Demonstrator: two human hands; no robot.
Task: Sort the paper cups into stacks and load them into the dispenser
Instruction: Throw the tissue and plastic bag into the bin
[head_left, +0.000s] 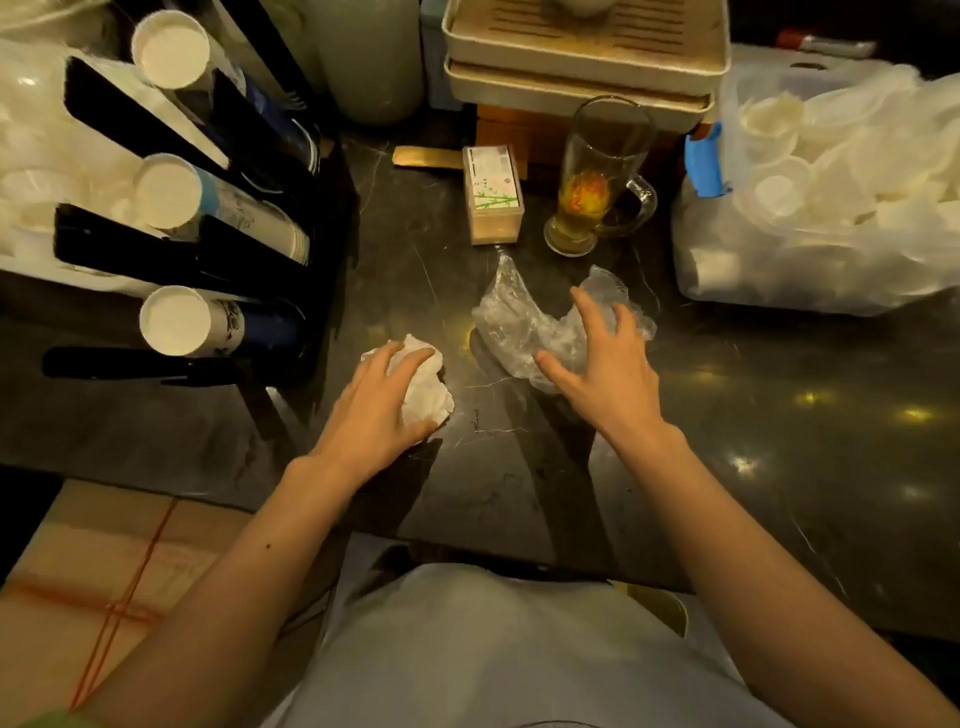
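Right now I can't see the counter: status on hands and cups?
Left hand on crumpled tissue. Right hand open on empty plastic wrap. Cup stacks sit in dispenser. Glass mug behind wrap.

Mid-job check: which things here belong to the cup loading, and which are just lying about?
Job:
dispenser
cup stacks in its slots
left hand
right hand

Lying about:
tissue under left hand
plastic wrap under right hand
glass mug
toothpick box
trays
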